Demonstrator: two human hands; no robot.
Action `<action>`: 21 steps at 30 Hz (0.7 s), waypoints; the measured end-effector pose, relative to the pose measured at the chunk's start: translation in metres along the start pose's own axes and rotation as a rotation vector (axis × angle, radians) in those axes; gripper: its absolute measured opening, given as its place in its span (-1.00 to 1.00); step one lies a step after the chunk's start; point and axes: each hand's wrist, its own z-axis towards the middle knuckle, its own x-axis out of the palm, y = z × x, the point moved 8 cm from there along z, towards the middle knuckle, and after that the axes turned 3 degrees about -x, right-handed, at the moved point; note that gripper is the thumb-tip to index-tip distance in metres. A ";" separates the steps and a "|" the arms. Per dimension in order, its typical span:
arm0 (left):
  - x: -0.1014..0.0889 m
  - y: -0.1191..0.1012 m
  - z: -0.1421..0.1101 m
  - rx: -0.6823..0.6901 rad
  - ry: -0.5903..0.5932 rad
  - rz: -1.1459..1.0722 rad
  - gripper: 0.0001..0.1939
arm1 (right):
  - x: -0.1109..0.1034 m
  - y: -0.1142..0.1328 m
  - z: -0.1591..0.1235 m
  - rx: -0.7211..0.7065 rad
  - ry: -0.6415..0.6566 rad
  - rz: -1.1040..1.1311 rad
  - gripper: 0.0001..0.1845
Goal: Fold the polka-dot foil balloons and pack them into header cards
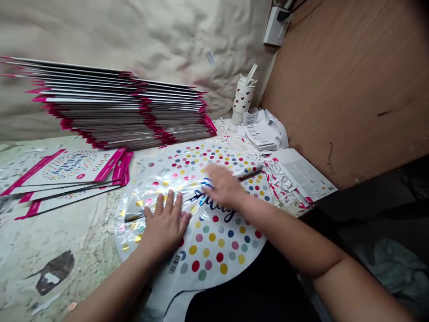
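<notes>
A flat, round foil balloon [214, 250] with coloured dots and blue lettering lies on the table, its tail hanging over the front edge. A dark fold line runs across its middle. My left hand [164, 226] rests on the left part of the balloon, fingers spread flat. Right of it, my right hand [223, 185] is over the balloon's lettering near the fold. That hand is smeared by motion, and whether its fingers hold the foil cannot be made out.
A tall stack of pink-edged card packets [134, 112] leans at the back. Several loose printed packets [77, 167] lie at the left. At the back right stand a tumbler with hearts [243, 98] and a pile of label strips [261, 134]; paper scraps [284, 183] and a card [304, 172] lie nearer.
</notes>
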 end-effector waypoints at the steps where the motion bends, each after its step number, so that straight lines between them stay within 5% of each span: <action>1: 0.000 0.000 0.000 -0.001 -0.001 0.003 -0.37 | 0.016 0.017 -0.006 -0.084 0.092 0.024 -0.29; 4: -0.002 0.002 -0.001 -0.005 0.020 -0.006 -0.35 | 0.024 -0.004 -0.033 0.011 0.197 0.002 -0.32; 8: -0.007 -0.007 0.006 -0.023 0.060 -0.050 -0.31 | -0.028 -0.075 -0.079 0.323 0.032 -0.134 -0.44; 11: -0.015 -0.035 0.013 0.045 -0.002 -0.088 -0.27 | -0.030 -0.071 -0.097 0.262 0.074 -0.152 -0.44; 13: -0.013 -0.054 0.016 0.092 0.016 -0.108 -0.22 | -0.019 -0.064 -0.096 0.263 0.107 -0.138 -0.35; 18: -0.005 -0.069 0.018 0.095 0.066 -0.162 -0.15 | -0.027 -0.101 -0.067 0.676 -0.060 0.193 -0.14; 21: -0.005 -0.065 0.017 0.096 0.019 -0.218 -0.07 | -0.052 -0.076 -0.024 0.568 -0.266 0.368 -0.29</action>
